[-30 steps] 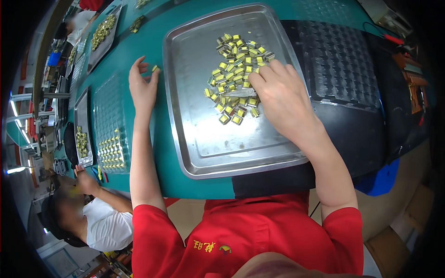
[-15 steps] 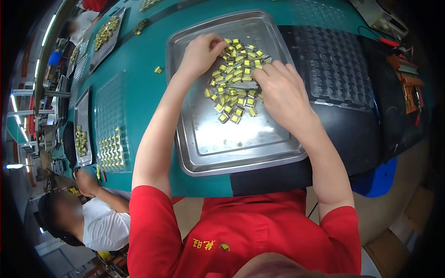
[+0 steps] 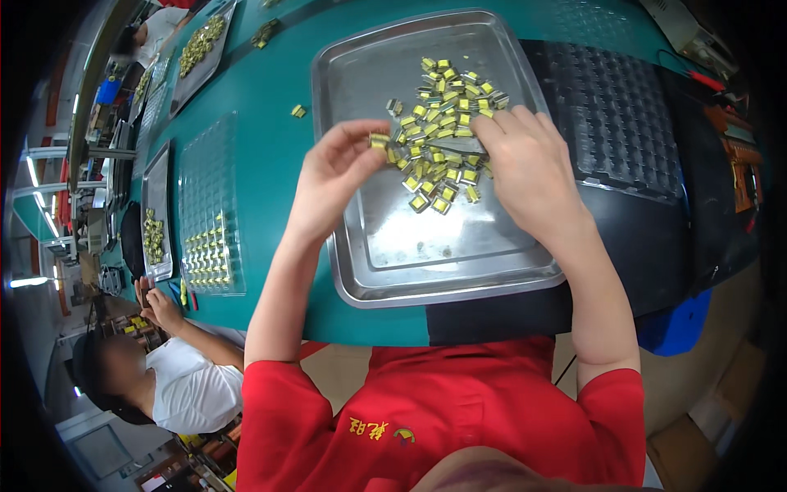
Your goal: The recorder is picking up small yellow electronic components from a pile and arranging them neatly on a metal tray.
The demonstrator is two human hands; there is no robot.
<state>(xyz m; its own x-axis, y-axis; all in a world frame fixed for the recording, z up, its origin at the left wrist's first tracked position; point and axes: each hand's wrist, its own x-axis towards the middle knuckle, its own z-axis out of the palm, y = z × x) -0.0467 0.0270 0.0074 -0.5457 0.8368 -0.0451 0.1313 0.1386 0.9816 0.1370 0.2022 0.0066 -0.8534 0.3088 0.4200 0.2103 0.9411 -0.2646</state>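
We see both hands over a metal tray [image 3: 385,271] on the teal table [image 3: 262,90]. The left hand [image 3: 332,176] is raised above the tray's left part, thumb & fingertips pinched on one small yellow component [image 3: 379,140], palm turned inward. The right hand [image 3: 533,168] lies palm down on the right edge of the pile of yellow components [image 3: 438,123], fingers bent onto the pieces; we can't tell whether it grips any. The pile sits in the tray's far half; near half mostly bare metal.

Right of the tray, touching it, a black grid tray [image 3: 623,115]. Left of it, a clear grid tray [image 3: 209,205] w/ some yellow parts in its near rows. One loose component [image 3: 299,111] lies on the table btw. those two. Far left, a co-worker's hand [image 3: 160,307] near another metal tray [image 3: 156,213].
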